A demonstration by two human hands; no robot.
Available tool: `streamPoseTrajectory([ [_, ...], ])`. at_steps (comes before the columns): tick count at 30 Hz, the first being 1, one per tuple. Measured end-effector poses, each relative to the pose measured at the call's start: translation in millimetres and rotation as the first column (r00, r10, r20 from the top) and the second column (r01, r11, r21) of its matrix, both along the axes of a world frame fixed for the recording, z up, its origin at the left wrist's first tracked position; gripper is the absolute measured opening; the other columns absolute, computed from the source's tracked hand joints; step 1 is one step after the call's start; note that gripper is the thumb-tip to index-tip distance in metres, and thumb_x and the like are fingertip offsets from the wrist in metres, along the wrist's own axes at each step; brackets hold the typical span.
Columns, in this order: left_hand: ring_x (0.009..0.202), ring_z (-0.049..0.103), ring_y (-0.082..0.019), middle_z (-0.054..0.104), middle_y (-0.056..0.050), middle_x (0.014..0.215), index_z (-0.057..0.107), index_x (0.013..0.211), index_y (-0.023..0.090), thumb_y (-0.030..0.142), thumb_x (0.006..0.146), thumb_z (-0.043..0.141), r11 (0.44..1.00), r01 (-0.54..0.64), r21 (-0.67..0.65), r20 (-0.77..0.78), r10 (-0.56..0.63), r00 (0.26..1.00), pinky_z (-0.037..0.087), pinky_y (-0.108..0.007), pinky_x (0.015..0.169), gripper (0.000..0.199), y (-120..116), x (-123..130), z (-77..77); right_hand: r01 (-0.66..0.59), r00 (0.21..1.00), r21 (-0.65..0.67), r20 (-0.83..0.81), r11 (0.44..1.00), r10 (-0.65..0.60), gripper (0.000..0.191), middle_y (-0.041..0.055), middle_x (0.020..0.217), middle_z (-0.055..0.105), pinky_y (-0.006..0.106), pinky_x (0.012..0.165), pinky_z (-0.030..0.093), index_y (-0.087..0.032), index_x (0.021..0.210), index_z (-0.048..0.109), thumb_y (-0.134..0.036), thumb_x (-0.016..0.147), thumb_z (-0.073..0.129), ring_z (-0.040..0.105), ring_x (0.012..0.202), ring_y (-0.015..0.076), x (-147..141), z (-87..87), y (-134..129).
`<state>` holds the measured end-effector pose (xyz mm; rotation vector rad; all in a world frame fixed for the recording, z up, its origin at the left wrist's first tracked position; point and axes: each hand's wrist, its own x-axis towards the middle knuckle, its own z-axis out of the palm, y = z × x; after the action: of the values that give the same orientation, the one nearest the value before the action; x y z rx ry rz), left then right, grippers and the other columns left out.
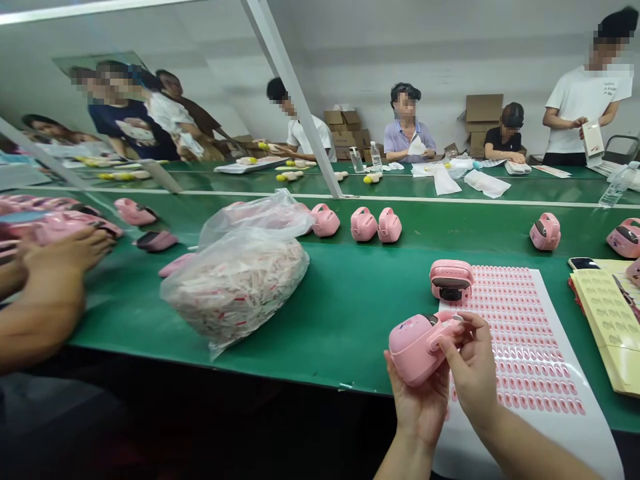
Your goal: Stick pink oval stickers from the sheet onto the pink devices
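Note:
A pink rounded device with a carry handle (413, 350) is held up over the near edge of the table. My left hand (423, 400) cups it from below, fingers wrapped around its body. Thumb and fingers of my right hand (473, 367) pinch the handle; whether a sticker is also between them I cannot make out. Just beyond stands another pink device (451, 280), upright with a dark front panel. Under and beside my right forearm lies a white sheet of small pink oval stickers (525, 333), partly covered by my arms.
A clear plastic bag (240, 287) full of small packets sits on the green table (345, 313). More pink devices (364, 224) stand along the back. Yellow sticker sheets (607, 320) lie at right. A co-worker's hands (63, 257) reach among devices at left. Other people sit or stand opposite.

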<state>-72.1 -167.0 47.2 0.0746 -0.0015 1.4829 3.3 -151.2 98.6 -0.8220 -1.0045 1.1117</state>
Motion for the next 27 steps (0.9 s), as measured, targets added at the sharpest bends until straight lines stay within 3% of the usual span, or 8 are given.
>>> streamPoseTrajectory([
  [5,0.098,0.061,-0.023,0.060,-0.019,0.114,0.051,0.120,0.011,0.044,0.084,0.044,0.993,-0.024,-0.115,0.003,0.024,1.000,0.049,-0.032,0.086,0.049,-1.1,-0.3,0.3,0.045,0.996,0.056,0.070,0.997,-0.048,0.029,0.0026,0.088,0.052,0.029,0.066,0.053,-0.023,0.106,0.041,-0.026,0.081,0.055,0.059,0.069,0.0134,-1.9,-3.5,0.3],
  [10,0.101,0.060,-0.026,0.060,-0.020,0.113,0.057,0.114,0.011,0.042,0.081,0.052,0.996,-0.031,-0.080,-0.032,0.029,0.999,0.050,-0.031,0.083,0.046,-0.8,0.9,-1.0,0.141,0.945,0.216,0.261,0.966,-0.196,0.026,0.0049,0.090,0.051,0.031,0.065,0.051,-0.022,0.108,0.041,-0.021,0.084,0.049,0.055,0.072,0.0147,-0.2,-10.1,1.1],
  [14,0.096,0.062,-0.025,0.062,-0.020,0.110,0.052,0.119,0.009,0.042,0.081,0.051,0.992,-0.015,-0.123,-0.015,0.013,1.000,0.050,-0.031,0.082,0.050,-1.5,0.3,-1.6,0.148,0.844,0.476,0.396,0.867,-0.361,0.031,0.0042,0.087,0.050,0.029,0.060,0.048,-0.023,0.114,0.041,-0.013,0.085,0.045,0.051,0.070,0.0150,5.1,-11.5,4.8],
  [18,0.095,0.062,-0.023,0.063,-0.019,0.107,0.040,0.129,0.008,0.042,0.082,0.048,0.989,0.020,-0.148,0.037,-0.014,0.999,0.049,-0.030,0.085,0.059,-2.4,-2.6,-2.8,0.078,0.710,0.678,0.477,0.731,-0.518,0.047,0.0057,0.091,0.052,0.034,0.070,0.049,-0.026,0.126,0.034,-0.008,0.084,0.045,0.052,0.080,0.0180,11.1,-9.5,7.3],
  [21,0.101,0.060,-0.025,0.061,-0.019,0.113,0.048,0.123,0.010,0.043,0.080,0.049,0.994,0.038,-0.106,0.025,-0.036,0.999,0.049,-0.031,0.086,0.054,-3.1,-4.2,-4.3,0.096,0.666,0.619,0.542,0.779,-0.513,0.056,0.0109,0.107,0.049,0.045,0.081,0.047,-0.024,0.133,0.027,-0.017,0.083,0.051,0.050,0.098,0.0243,14.2,-8.3,7.8],
  [24,0.107,0.056,-0.025,0.056,-0.017,0.121,0.044,0.127,0.013,0.041,0.084,0.044,0.991,0.046,-0.123,0.025,-0.043,0.999,0.049,-0.031,0.086,0.052,-4.7,-4.1,-5.2,0.054,0.738,0.438,0.588,0.897,-0.332,0.067,0.0146,0.123,0.041,0.050,0.089,0.043,-0.022,0.136,0.019,-0.029,0.080,0.055,0.046,0.110,0.0285,16.6,-8.4,12.1],
  [27,0.108,0.056,-0.026,0.054,-0.019,0.123,0.043,0.127,0.011,0.042,0.085,0.042,0.992,0.064,-0.109,0.012,-0.063,0.998,0.048,-0.032,0.089,0.052,-7.4,-4.9,-6.0,-0.043,0.830,0.274,0.546,0.961,-0.119,0.063,0.0142,0.124,0.041,0.047,0.090,0.045,-0.022,0.137,0.016,-0.031,0.084,0.049,0.051,0.106,0.0245,22.6,-12.1,21.4],
])
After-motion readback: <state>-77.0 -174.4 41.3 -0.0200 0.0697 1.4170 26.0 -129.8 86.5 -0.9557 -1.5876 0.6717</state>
